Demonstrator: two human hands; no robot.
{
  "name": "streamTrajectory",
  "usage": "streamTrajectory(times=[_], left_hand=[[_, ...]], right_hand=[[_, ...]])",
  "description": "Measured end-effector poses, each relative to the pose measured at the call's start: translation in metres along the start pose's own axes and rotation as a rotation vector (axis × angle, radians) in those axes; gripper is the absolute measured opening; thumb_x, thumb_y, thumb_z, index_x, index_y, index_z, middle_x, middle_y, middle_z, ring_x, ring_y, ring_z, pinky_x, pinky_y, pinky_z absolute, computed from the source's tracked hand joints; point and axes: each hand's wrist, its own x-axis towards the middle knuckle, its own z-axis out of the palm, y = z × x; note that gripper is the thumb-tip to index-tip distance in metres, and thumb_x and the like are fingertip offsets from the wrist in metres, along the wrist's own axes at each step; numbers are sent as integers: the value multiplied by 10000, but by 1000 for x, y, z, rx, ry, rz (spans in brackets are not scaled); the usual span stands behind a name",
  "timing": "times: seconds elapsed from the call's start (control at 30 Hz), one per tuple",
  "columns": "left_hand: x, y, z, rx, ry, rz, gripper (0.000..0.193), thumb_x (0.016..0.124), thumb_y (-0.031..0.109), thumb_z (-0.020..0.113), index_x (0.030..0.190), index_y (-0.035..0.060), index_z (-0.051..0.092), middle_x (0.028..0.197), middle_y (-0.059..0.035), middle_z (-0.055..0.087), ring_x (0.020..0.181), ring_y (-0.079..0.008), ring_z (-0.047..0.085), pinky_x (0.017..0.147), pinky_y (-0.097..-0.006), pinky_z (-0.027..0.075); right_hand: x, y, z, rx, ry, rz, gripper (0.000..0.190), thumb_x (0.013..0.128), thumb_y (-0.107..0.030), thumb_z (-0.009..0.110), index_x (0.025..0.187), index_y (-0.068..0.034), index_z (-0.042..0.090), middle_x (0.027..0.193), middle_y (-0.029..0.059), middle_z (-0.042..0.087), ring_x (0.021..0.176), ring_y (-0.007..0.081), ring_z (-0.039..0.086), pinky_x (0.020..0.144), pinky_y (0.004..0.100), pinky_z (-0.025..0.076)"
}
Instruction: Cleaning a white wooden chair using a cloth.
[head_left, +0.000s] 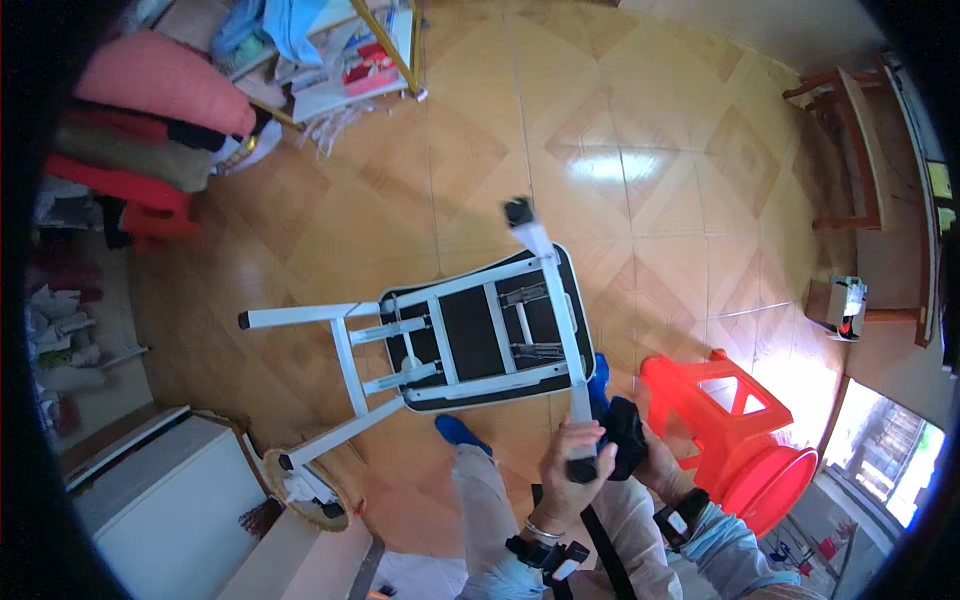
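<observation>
A folding table with a white metal frame (442, 337) shows its black underside, its legs spread. Black caps cover the leg ends. My left hand (574, 469) is wrapped around the end of the near right leg, just above its black cap. Beside it, my right hand (660, 465) holds a bunched black cloth (624, 439) close to that same leg. Part of the right hand's fingers is hidden behind the cloth. Both wrists carry black straps with small devices.
A red plastic stool (720, 405) and a round red plastic piece (769, 484) are at the right. A woven basket (341, 514) stands lower left, near a white cabinet (180, 502). Clothes (165, 90) and a shelf (352, 94) are upper left; a wooden chair (862, 150) is upper right.
</observation>
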Motion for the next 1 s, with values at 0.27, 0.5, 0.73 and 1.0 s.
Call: streamTrajectory(times=[0.27, 0.5, 0.73, 1.0], left_hand=[[66, 115, -64, -263, 435, -32, 156, 901, 156, 622, 991, 62, 535, 934, -81, 626, 907, -206, 624, 959, -441, 479], [32, 172, -161, -701, 966, 99, 264, 967, 355, 594, 923, 103, 530, 788, -23, 568, 759, -178, 565, 781, -348, 481], [6, 160, -296, -710, 1139, 85, 366, 905, 457, 667, 763, 143, 543, 709, 50, 560, 685, -88, 553, 684, -261, 484], [-96, 64, -424, -795, 1394, -4, 455, 874, 613, 607, 780, 175, 525, 676, 63, 494, 657, -105, 528, 673, -301, 522]], right_hand=[[-65, -74, 13, -52, 55, -323, 341, 980, -247, 487, 1291, -106, 501, 1201, 65, 606, 1095, 204, 592, 953, 369, 472], [-66, -82, 31, -126, 101, -463, 317, 981, -240, 509, 1264, -96, 497, 1129, 57, 601, 1039, 199, 583, 909, 359, 478], [-44, -59, 141, -296, 36, -565, 370, 971, -211, 539, 1312, -80, 480, 1178, 79, 581, 1079, 182, 554, 945, 330, 448], [-67, -21, 293, -1008, -193, -834, 464, 920, -152, 630, 1331, -51, 442, 1147, 109, 561, 1080, 197, 542, 952, 331, 435]])
